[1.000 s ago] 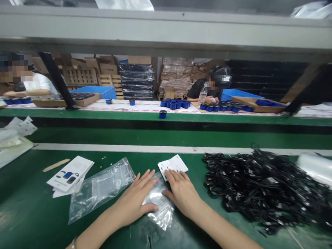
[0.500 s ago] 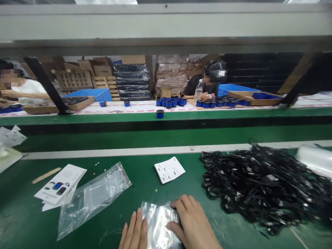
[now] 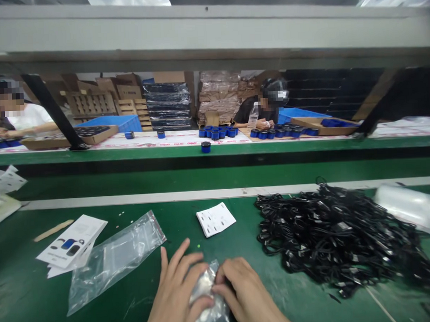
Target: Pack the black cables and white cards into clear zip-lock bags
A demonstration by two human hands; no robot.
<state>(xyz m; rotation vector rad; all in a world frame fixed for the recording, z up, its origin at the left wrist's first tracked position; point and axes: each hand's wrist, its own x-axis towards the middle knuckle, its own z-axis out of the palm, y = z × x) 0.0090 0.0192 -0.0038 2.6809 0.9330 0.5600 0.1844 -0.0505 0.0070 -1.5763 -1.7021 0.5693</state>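
A clear plastic bag (image 3: pixel 207 284) lies crumpled on the green table near its front edge, between my two hands. My left hand (image 3: pixel 178 291) rests over the bag's left side with its fingers spread and the thumb against the plastic. On the other side, my right hand (image 3: pixel 246 291) is closed, thumb and fingers pinching the bag's right edge. Beyond them is a small folded white leaflet (image 3: pixel 216 220) with printed pictures. A flat, clear zip bag (image 3: pixel 116 261) lies to the left, beside printed cards (image 3: pixel 72 243).
At the right a heap of black cables (image 3: pixel 328 236) spreads widely, with a roll of clear plastic (image 3: pixel 409 207) behind it. A wooden stick (image 3: pixel 54 230) lies left. Blue-and-black round items (image 3: pixel 206 147) stand across the bench, where two people sit. A shelf beam (image 3: pixel 209 30) crosses overhead.
My left hand has gone from lying flat at the bag's left edge to spread over it. The right fingers have closed on the bag, which is now more crumpled. The view shifted slightly.
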